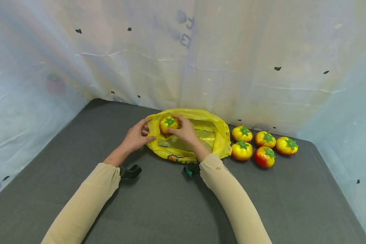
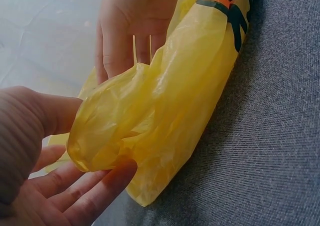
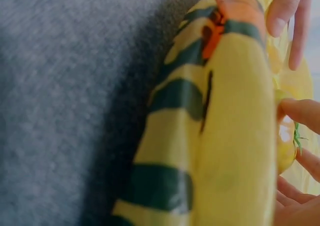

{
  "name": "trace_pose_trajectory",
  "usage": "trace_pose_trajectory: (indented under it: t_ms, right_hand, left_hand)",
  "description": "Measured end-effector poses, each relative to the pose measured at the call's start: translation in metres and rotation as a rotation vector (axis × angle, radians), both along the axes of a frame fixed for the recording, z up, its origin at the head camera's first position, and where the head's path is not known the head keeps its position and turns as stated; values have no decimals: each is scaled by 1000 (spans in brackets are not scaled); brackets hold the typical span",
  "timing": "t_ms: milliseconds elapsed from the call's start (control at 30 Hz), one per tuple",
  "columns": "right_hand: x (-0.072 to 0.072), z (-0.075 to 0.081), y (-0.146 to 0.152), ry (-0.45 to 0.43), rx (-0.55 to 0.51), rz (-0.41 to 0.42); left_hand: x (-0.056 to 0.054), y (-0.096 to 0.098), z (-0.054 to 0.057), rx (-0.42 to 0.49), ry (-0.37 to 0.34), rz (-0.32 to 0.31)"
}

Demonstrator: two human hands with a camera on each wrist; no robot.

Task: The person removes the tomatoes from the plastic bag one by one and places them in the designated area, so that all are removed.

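Observation:
A yellow plastic bag (image 1: 221, 135) lies on the dark table with its mouth spread wide. Inside its left end, my right hand (image 1: 186, 130) holds a yellow-red tomato (image 1: 167, 124) with a green leafy top, thumb and fingers on opposite sides of the fruit. In the right wrist view the tomato (image 3: 286, 148) is partly hidden behind the bag wall (image 3: 237, 126). My left hand (image 1: 136, 136) grips the bag's left end, its thumb and fingers around the crumpled plastic (image 2: 115, 121) in the left wrist view.
Several more tomatoes (image 1: 242, 150) sit grouped on the table just right of the bag. A pale plastic sheet (image 1: 231, 67) hangs behind the table and along both sides. The grey table top (image 1: 161, 203) extends in front of the bag.

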State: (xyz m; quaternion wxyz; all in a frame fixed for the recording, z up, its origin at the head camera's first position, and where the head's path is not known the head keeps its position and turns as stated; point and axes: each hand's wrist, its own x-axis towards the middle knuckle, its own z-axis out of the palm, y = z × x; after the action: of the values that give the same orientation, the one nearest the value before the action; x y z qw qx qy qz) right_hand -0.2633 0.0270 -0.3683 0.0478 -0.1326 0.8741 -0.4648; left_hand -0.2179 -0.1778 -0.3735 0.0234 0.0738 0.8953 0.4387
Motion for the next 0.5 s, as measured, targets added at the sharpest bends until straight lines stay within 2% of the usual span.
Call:
trace_pose_trajectory:
  t_ms: [233,500]
  right_hand:
    - [10,2,7,-18,-9,3]
    - [24,2,17,4,6,27]
  left_hand:
    - [-2,1,0,3,10,-2]
    - [0,1,-2,0,23,6]
